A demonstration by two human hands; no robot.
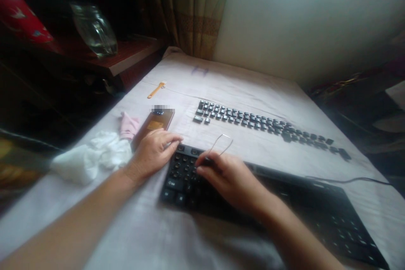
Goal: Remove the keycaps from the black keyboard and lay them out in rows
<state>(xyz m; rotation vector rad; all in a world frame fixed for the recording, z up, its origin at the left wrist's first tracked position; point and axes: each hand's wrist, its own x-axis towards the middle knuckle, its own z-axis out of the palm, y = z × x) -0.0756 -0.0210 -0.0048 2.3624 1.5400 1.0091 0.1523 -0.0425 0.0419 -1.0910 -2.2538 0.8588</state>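
The black keyboard (303, 198) lies on the worktop (253, 78), right under my hands, slanting from upper left toward lower right. At its left end I see bare, cap-less sockets in the upper rows, while some keycaps remain in the near corner; the far right end is blurred, so I can't tell its keys well. My right hand (232, 179) is over the left part of the keyboard, its fingers pinching a thin wire tool (225, 136) whose bent loop sticks up and away from me. My left hand (153, 149) is at the upper left corner, thumb and index fingertips close together; I can't tell whether those fingers grasp anything.

Beyond the keyboard, the loose keycaps (242, 118) stand in long rows, running off toward the right. A dark cable (357, 180) trails past the right end. Just by my left hand lies a brown phone (167, 121), partly hidden by it, with a pink cloth (129, 124) and a crumpled white cloth (109, 152) alongside. Farther off is a yellow-handled tool (155, 90). On the dark wooden shelf (133, 60) to the left are a glass jar (96, 31) and a red bottle (25, 17).
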